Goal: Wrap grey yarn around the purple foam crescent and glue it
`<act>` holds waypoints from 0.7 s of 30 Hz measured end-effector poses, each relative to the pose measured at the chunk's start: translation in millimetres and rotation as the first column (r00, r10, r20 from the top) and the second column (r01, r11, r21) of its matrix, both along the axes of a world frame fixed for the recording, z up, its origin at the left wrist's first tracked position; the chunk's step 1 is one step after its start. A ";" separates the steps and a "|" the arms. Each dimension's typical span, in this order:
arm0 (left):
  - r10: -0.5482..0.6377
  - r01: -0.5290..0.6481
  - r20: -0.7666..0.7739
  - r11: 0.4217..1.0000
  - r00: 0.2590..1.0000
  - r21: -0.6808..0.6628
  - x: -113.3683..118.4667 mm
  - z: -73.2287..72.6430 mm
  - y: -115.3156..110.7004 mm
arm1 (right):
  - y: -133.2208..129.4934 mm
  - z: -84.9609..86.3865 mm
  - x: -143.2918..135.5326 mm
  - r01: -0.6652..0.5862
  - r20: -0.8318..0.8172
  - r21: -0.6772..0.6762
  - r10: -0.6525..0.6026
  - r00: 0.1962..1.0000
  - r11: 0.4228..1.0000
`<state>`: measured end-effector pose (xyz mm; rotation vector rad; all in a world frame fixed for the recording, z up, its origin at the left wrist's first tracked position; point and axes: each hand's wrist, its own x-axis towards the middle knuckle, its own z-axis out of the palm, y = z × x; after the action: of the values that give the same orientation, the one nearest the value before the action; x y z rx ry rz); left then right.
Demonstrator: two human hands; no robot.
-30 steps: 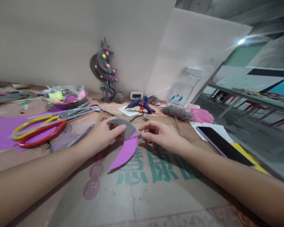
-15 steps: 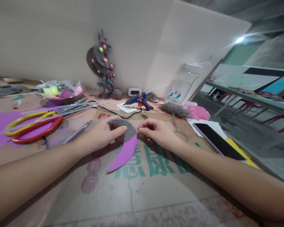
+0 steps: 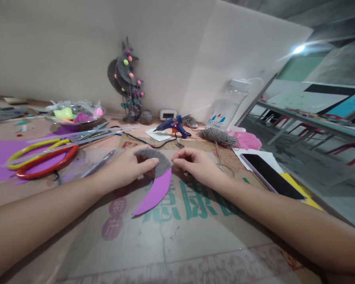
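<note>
My left hand grips a crescent-shaped piece between thumb and fingers. Its upper part is wrapped in grey yarn, while the lower tip shows bare purple. Just right of the crescent, thumb and forefinger of my right hand are pinched together at the wrapped edge, closed on the yarn, though the fine strand at the fingertips is hard to see. A grey strand runs from a yarn bundle down behind my right wrist. Beneath both hands lies printed cardboard.
A blue glue gun rests behind the hands, beside a small clock. Scissors, a pen and a bowl are left; a bottle and phone are right. A decorated crescent leans at the wall.
Almost nothing differs. Both hands and the crescent hold the same position, with only a very slight shift of the whole view.
</note>
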<state>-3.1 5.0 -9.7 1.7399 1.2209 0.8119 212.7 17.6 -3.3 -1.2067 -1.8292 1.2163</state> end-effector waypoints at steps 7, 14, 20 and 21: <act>0.053 -0.053 0.036 0.999 0.998 -0.002 1.0 5.3 2.8 | 2.1 3.2 4.5 0.084 0.043 0.282 -0.100 0.994 0.956; 0.061 -0.065 0.167 0.998 0.984 0.020 1.7 7.2 4.6 | -9.5 12.2 3.0 0.038 0.081 0.199 -0.055 0.995 0.979; 0.044 -0.043 0.180 0.999 0.983 -0.014 2.0 9.8 2.7 | -13.1 9.3 -4.2 -0.080 0.122 0.151 0.062 0.991 0.985; 0.037 -0.034 0.170 0.999 0.985 -0.026 1.7 9.2 2.8 | -13.1 8.6 -4.1 -0.051 0.090 0.136 0.039 0.995 0.989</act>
<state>-1.4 7.8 -0.5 1.5990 1.1446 0.9437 208.6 4.5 5.3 -1.1628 -1.9795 1.0561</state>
